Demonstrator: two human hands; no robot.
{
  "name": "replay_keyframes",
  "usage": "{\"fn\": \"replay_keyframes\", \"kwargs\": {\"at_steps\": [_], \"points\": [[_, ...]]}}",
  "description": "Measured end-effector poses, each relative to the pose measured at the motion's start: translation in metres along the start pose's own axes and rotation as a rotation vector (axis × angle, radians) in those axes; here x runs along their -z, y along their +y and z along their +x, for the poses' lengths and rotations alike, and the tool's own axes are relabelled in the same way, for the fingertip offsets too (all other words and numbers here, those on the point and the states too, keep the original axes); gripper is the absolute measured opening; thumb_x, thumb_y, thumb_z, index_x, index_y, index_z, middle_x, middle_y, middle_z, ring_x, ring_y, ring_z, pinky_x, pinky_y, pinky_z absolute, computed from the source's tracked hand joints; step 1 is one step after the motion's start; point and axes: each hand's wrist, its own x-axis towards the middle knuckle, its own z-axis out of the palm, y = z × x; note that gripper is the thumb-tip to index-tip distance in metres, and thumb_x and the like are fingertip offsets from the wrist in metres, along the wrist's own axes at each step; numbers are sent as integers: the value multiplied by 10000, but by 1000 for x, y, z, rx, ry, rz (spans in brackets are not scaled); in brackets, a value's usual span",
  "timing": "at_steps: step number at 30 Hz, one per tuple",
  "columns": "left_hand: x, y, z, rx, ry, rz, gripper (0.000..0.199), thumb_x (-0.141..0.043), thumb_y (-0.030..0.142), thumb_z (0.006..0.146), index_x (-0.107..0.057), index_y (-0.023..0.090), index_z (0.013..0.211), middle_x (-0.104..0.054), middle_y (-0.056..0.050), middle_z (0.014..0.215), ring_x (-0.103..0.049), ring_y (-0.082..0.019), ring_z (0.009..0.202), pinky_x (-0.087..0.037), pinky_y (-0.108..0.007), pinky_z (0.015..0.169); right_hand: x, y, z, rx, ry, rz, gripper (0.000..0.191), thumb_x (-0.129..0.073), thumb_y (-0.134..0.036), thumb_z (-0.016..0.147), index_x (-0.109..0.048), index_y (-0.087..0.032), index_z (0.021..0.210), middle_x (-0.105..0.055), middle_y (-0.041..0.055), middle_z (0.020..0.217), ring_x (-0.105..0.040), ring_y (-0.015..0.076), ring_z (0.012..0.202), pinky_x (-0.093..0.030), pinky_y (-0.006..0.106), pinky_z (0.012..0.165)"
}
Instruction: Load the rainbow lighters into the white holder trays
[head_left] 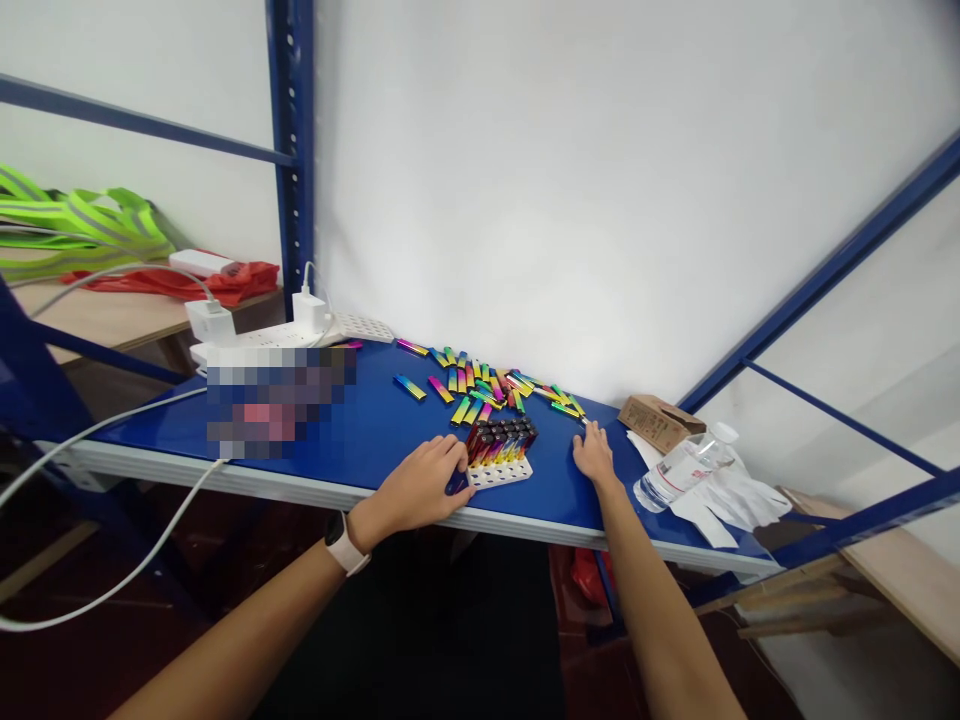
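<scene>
A white perforated rack [499,474] stands near the table's front edge, holding rows of upright, shiny rainbow-coloured lighters [504,440] with dark tops. My left hand [427,483] is curled against the rack's left end, thumb low at its front corner and fingers bent along its side. Farther right, my right hand [594,452] rests low over the blue tabletop, its fingers pinched together at the small silvery end of a lighter [584,421]; most of that piece is hidden. Behind the rack, many loose rainbow lighters [469,378] lie scattered in a pile towards the wall.
A clear water bottle [682,470] lies tilted on white gloves [739,500] at the right, beside an open cardboard box [660,423]. On the left are a white power strip [247,345] with cables, a second perforated rack [364,327] and a blurred-out area. Blue shelf posts [296,150] frame the table.
</scene>
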Motion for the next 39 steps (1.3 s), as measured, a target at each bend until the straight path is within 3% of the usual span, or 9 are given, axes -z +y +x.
{"fn": "replay_keyframes", "kwargs": {"at_steps": [6, 10, 13, 19, 22, 25, 30, 34, 39], "points": [[0, 1, -1, -3, 3, -4, 225, -592, 429, 934, -496, 226, 944, -570, -40, 999, -538, -237, 939, -424, -388, 846, 6, 8, 12, 26, -11, -1, 483, -456, -239, 962, -565, -83, 1406, -509, 210, 1501, -368, 362, 1456, -249, 492, 1193], [0, 0, -2, -5, -1, -4, 225, -596, 430, 929, -497, 228, 945, -569, -41, 1003, -539, -240, 948, -429, -389, 851, 15, 7, 5, 65, -7, 81, 263, -560, -205, 898, -721, -157, 1101, -647, 177, 1242, -513, 327, 1284, -322, 444, 1127], [0, 0, -1, -4, 4, -7, 228, -595, 435, 929, -494, 231, 938, -570, -40, 998, -546, -241, 943, -430, -392, 866, 19, 5, -6, 94, -8, 208, 95, -621, -229, 860, -705, -184, 852, -670, 147, 1051, -578, 301, 1158, -377, 417, 1068], [-1, -1, -2, 3, 10, -17, 230, -599, 439, 923, -497, 233, 931, -572, -32, 988, -554, -236, 927, -429, -388, 862, 12, -19, -39, 72, 42, 653, 374, -490, -585, 930, -552, -219, 887, -660, 73, 880, -672, 224, 804, -530, 364, 749], [-1, 0, -1, 3, 8, -6, 230, -589, 438, 929, -500, 226, 939, -572, -35, 994, -548, -235, 937, -426, -395, 872, 6, -39, -60, 21, 56, 933, 516, -344, -735, 923, -469, -242, 1008, -645, 14, 813, -623, 163, 565, -488, 297, 524], [-1, 0, -1, -4, 14, 1, 228, -584, 436, 930, -505, 222, 942, -572, -39, 994, -546, -236, 940, -426, -396, 862, 1, -60, -81, -26, 51, 1157, 504, -454, -724, 897, -461, -256, 1084, -565, -57, 702, -467, 98, 421, -344, 214, 408], [-1, -1, -1, -20, 22, -1, 225, -586, 435, 930, -503, 226, 938, -574, -36, 989, -552, -236, 935, -422, -393, 850, -1, -81, -108, -72, 0, 1381, 512, -540, -695, 881, -584, -190, 952, -419, -76, 612, -335, 62, 406, -267, 210, 389], [-1, -1, -1, -25, 32, 3, 224, -594, 430, 925, -500, 228, 940, -571, -38, 992, -546, -237, 932, -422, -383, 831, 2, -84, -116, -72, -13, 1474, 519, -587, -729, 845, -535, -212, 838, -408, -74, 610, -372, 73, 430, -324, 220, 401], [0, 0, 0, -25, 29, 2, 224, -601, 430, 920, -500, 231, 937, -572, -39, 994, -549, -241, 939, -419, -374, 830, 2, -82, -118, -63, -102, 1496, 519, -593, -725, 854, -531, -210, 841, -419, -81, 551, -265, 46, 385, -205, 184, 380]]}}
